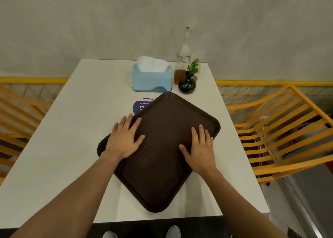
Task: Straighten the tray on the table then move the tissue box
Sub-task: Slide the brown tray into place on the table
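Observation:
A dark brown tray (162,129) lies on the white table (72,129), turned at an angle so one corner points toward the table's front edge. My left hand (124,140) rests flat on the tray's left side, fingers spread. My right hand (200,149) lies flat on its right side, fingers apart. Neither hand grips anything. The light blue tissue box (152,80), with white tissue sticking out of its top, stands upright at the far end of the table, just beyond the tray's far corner.
A tall glass bottle (182,62) with amber liquid and a small black vase (187,85) with a green sprig stand right of the tissue box. A purple round sticker (139,107) is half under the tray. Orange slatted chairs (279,133) flank the table.

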### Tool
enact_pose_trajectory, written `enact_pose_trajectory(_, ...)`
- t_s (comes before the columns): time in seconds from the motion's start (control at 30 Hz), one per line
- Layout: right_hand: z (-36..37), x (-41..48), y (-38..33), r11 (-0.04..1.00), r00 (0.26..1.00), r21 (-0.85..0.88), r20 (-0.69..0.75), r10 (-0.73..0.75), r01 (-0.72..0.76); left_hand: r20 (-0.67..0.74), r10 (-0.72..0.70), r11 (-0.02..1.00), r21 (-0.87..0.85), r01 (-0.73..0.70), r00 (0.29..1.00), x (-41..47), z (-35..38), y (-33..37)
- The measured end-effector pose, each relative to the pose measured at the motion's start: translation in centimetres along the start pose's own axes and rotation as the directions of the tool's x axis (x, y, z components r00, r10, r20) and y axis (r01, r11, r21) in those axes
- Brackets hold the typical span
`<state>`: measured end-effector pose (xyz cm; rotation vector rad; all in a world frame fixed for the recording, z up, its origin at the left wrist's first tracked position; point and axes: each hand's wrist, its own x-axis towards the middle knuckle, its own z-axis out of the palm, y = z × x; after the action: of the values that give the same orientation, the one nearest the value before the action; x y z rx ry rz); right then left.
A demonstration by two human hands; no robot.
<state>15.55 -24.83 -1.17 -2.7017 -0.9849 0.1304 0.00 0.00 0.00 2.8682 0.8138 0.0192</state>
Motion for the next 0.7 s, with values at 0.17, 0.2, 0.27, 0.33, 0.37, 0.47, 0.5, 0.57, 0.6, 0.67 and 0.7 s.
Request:
enact_pose_trajectory(0.17, 0.9, -0.8, 0.8, 0.997, 1.0, -0.084, 0.028, 0.005, -0.002, 0.037, -0.112, 0.993, 0.037, 0.111, 0.993, -1.2, 1.1, -0.4)
enact_pose_trajectory(0.2, 0.9, -0.7, 0.9, 0.996, 0.999, -0.088, 0.031, -0.009, 0.012, 0.029, -0.118, 0.992, 0.042, 0.117, 0.993, -1.5, 1.2, -0.1)
enact_pose_trajectory(0.27, 0.8, -0.4, 1.2, 0.994, 0.998, -0.098, 0.046, -0.038, 0.043, 0.013, -0.142, 0.989, 0.043, 0.142, 0.99, -2.1, 1.3, 0.1)
enact_pose_trajectory(0.33, 0.9, -0.3, 1.5, 0.992, 0.996, -0.101, 0.057, -0.071, 0.076, 0.001, -0.172, 0.984, 0.055, 0.172, 0.985, -3.0, 1.3, 0.3)
enact_pose_trajectory(0.37, 1.0, -0.2, 1.6, 0.991, 0.994, -0.098, 0.062, -0.085, 0.091, -0.008, -0.189, 0.98, 0.057, 0.189, 0.982, -3.6, 1.4, 0.5)
enact_pose_trajectory(0.47, 1.1, 0.4, 1.8, 0.983, 0.987, -0.111, 0.077, -0.139, 0.147, -0.043, -0.236, 0.969, 0.07, 0.239, 0.971, -5.2, 1.7, 0.9)
enact_pose_trajectory(0.5, 1.1, 0.6, 1.8, 0.979, 0.984, -0.115, 0.083, -0.158, 0.167, -0.05, -0.254, 0.963, 0.08, 0.257, 0.966, -5.8, 1.8, 1.0)
enact_pose_trajectory(0.57, 1.2, 0.9, 1.5, 0.971, 0.976, -0.122, 0.095, -0.194, 0.205, -0.062, -0.291, 0.95, 0.098, 0.296, 0.955, -6.9, 2.0, 1.0)
enact_pose_trajectory(0.6, 1.2, 1.2, 1.3, 0.966, 0.971, -0.123, 0.097, -0.216, 0.227, -0.064, -0.311, 0.943, 0.104, 0.316, 0.948, -7.4, 2.0, 0.9)
enact_pose_trajectory(0.67, 1.2, 1.6, 0.9, 0.955, 0.96, -0.119, 0.107, -0.258, 0.27, -0.068, -0.344, 0.931, 0.102, 0.35, 0.937, -8.4, 2.0, 0.6)
enact_pose_trajectory(0.7, 1.2, 1.9, 0.6, 0.95, 0.954, -0.114, 0.117, -0.277, 0.29, -0.068, -0.36, 0.926, 0.098, 0.365, 0.931, -9.0, 2.1, 0.5)
